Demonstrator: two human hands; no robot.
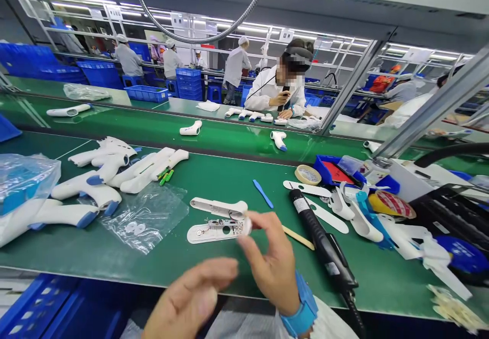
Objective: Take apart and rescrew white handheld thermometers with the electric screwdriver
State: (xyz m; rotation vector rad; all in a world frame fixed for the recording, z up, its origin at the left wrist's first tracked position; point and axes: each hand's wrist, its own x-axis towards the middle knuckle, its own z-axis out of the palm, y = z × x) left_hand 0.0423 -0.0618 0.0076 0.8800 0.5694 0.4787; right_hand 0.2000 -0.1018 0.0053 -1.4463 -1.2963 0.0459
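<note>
In front of me lies a white plastic housing half [198,233] with a small circuit board and wires inside, its narrow end pointing left. My right hand [275,265], with a blue band at the wrist, has thumb and forefinger around its right end. Just behind it lies a second, hollow white housing half [214,206]. My left hand [191,298] hovers near the table's front edge, slightly blurred, fingers stretched out and holding nothing. To the right of my right hand are a black electric screwdriver [319,237] and a thin wooden stick [298,237].
White gun-shaped housings [89,188] are heaped at left beside a clear plastic bag [147,216]. A blue tool [263,193], tape roll [307,175] and parts bin [324,165] lie to the right. Beyond the green belt [229,137], a co-worker [263,92] sits. A metal post [351,84] slants at right.
</note>
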